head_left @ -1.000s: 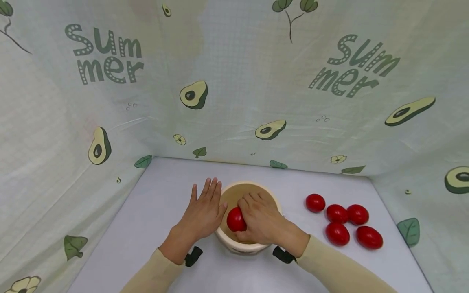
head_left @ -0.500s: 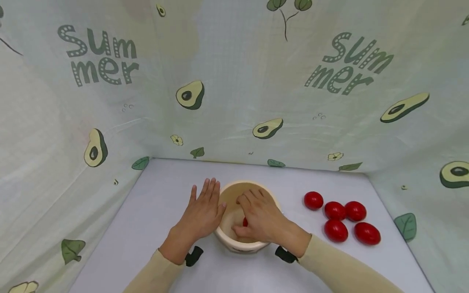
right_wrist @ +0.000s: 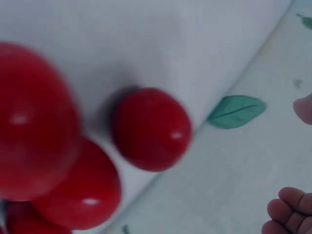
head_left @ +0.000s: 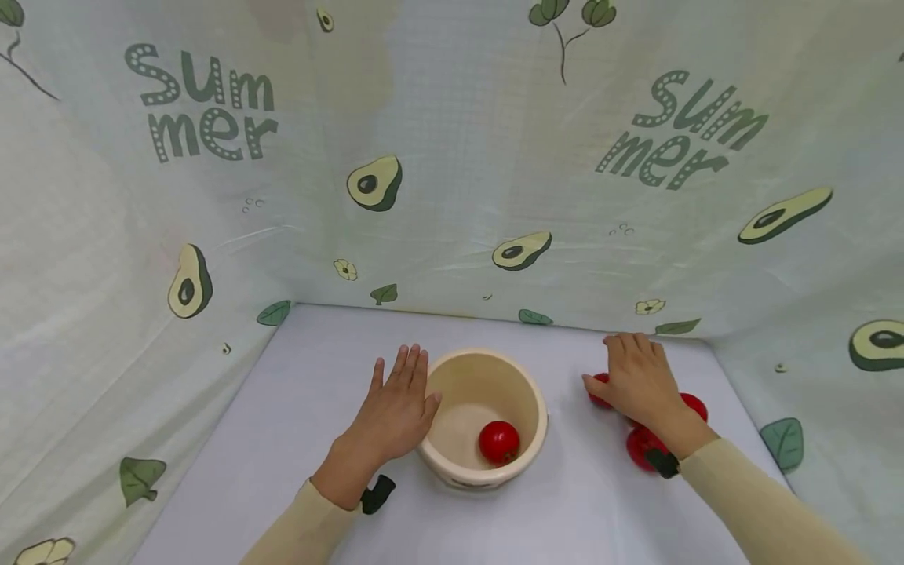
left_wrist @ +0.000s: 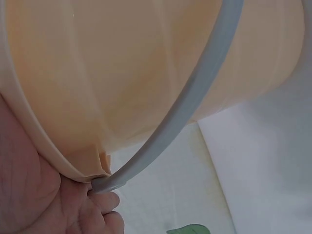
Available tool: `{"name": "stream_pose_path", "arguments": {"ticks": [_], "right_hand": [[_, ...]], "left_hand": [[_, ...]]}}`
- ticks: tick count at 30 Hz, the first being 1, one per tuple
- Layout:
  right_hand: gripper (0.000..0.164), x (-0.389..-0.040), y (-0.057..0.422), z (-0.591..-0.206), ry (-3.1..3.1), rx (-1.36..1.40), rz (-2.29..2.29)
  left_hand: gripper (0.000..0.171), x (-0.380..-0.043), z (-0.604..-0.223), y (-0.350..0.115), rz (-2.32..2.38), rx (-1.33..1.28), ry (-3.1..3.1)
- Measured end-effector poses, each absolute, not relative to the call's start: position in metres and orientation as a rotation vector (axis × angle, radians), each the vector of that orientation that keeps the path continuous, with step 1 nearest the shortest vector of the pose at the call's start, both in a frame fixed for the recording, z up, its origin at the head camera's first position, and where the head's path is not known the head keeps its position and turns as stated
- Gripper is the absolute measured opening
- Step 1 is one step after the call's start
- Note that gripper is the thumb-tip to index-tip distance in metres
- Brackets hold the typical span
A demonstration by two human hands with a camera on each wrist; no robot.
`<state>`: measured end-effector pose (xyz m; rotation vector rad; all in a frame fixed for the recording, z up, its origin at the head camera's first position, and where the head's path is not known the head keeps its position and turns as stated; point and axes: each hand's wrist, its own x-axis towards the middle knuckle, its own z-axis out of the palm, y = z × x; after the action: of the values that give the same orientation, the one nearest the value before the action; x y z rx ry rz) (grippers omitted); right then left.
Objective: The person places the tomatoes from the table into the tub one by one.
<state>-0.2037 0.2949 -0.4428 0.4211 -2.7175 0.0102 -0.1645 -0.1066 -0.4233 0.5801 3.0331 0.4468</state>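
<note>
A cream bucket (head_left: 487,362) stands mid-table with one red tomato (head_left: 499,441) on its bottom. My left hand (head_left: 395,412), fingers straight, rests against the bucket's left rim; up close in the left wrist view it touches the rim beside the end of a grey handle (left_wrist: 178,117). Over the group of tomatoes at the right hovers my right hand (head_left: 639,384), thumb and fingers spread apart with nothing between them. It partly covers the group; a far-left tomato (head_left: 600,394) shows beside the thumb. In the right wrist view a tomato (right_wrist: 152,129) lies apart from several others.
White table (head_left: 339,345) carries everything. A pale cloth (head_left: 438,157) printed with avocados and leaves rises behind and on both sides. Dark straps (head_left: 377,494) sit at both wrists.
The right hand has let go of the tomato inside the bucket, come out and moved right over the other tomatoes. The left hand has stayed at the rim.
</note>
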Motion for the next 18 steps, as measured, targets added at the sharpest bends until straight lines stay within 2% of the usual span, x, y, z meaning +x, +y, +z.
{"name": "stream_pose_path", "arguments": {"ticks": [6,18], "right_hand": [[0.078,-0.201,0.328,-0.476,-2.906,0.249,-0.025],[0.068,-0.208,0.326,-0.51,-3.02,0.196,-0.113]], "left_hand": [[0.073,-0.165,-0.426,-0.108,0.44,0.57,3.04],[0.073,-0.165,-0.426,-0.108,0.442,0.573,3.042]]}}
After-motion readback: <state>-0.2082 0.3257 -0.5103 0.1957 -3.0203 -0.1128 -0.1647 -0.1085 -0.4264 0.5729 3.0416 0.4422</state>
